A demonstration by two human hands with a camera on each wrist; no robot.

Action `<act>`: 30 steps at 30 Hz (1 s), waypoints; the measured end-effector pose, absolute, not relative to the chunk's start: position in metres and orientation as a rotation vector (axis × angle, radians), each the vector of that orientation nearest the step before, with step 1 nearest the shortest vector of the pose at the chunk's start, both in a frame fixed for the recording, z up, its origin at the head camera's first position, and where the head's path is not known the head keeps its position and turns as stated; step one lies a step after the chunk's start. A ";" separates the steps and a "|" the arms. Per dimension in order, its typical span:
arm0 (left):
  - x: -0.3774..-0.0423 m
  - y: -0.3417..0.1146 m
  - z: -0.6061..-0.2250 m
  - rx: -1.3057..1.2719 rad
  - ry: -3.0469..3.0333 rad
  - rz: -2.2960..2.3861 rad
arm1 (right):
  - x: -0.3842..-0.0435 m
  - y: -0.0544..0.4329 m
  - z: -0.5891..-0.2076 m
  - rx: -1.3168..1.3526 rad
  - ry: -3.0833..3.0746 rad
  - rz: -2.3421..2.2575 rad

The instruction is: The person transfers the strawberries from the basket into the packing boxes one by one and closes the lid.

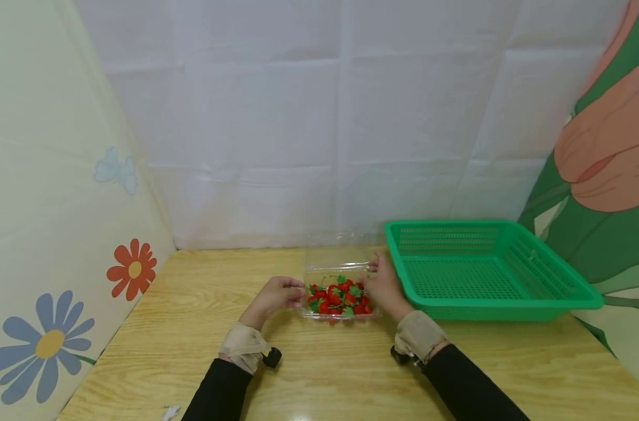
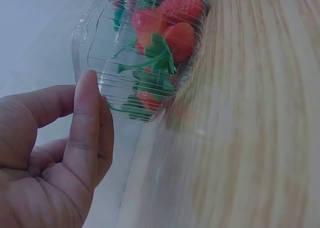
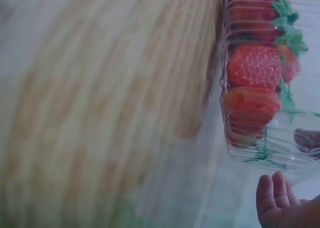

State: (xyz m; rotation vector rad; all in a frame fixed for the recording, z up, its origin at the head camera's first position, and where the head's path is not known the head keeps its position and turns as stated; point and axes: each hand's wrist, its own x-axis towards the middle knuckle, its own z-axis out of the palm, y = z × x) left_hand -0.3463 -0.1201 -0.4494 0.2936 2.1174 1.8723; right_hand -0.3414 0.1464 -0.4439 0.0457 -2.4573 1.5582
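Note:
A clear plastic box (image 1: 340, 314) with its lid (image 1: 336, 251) raised at the back sits on the table. Red strawberries (image 1: 334, 295) with green leaves fill it. At the box's left end, my left hand (image 1: 279, 294) pinches the rim between thumb (image 2: 85, 113) and fingers. My right hand (image 1: 386, 287) is at the opposite end, some fingertips beside the raised lid. In the right wrist view several right fingers (image 3: 275, 193) are slightly bent just outside the end wall. A dark fingertip shows through the plastic there; its grip is partly hidden.
A large green plastic basket (image 1: 429, 303) stands close to my right hand. The wood-grain table (image 1: 319, 362) ends at a white cloth backdrop (image 1: 256, 146). Flower-printed panels (image 1: 14, 222) flank both sides. A white scrap (image 1: 170, 413) lies at the front left.

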 end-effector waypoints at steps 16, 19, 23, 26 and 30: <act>-0.345 -0.121 -0.447 0.259 2.160 1.833 | -0.349 0.144 -0.452 0.099 -2.348 1.388; -0.345 -0.120 -0.447 0.253 2.165 1.829 | -0.349 0.144 -0.451 0.078 -2.352 1.392; -0.345 -0.119 -0.448 0.264 2.170 1.824 | -0.350 0.145 -0.451 0.053 -2.352 1.410; -0.346 -0.119 -0.449 0.273 2.169 1.823 | -0.351 0.145 -0.451 0.024 -2.346 1.451; -0.346 -0.118 -0.450 0.285 2.160 1.833 | -0.352 0.144 -0.451 -0.009 -2.322 1.523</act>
